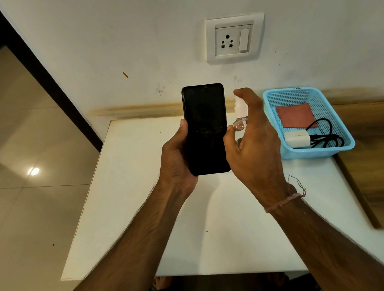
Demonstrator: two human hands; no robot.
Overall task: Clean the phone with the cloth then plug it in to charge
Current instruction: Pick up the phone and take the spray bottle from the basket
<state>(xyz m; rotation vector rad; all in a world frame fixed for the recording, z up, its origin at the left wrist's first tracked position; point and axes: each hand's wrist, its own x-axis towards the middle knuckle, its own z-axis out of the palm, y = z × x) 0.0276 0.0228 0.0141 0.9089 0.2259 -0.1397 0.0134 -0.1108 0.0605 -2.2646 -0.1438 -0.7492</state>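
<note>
The task looks barely begun: the left hand (pixel 175 156) holds the phone (pixel 206 129) upright above the white table (pixel 144 197), its grip curled round the lower edges, thumb on the left side; the glass is a glossy black slab with rounded corners, screen dark. Just right of it, the right hand (pixel 254 138) grips a small clear spray bottle (pixel 240 116) with a white plastic nozzle, forefinger arched over the top; whether any mist has landed on the screen I cannot tell. Wiping is not yet done, I judge; the cloth (pixel 295 116), a flat reddish square, lies in the pale blue mesh basket (pixel 305 152) at the far right, beside a white boxy charger (pixel 295 139) and its coiled black cable (pixel 325 139). Charging is left too; the wall socket (pixel 227 41) stands empty above, on scuffed matte plaster.
</note>
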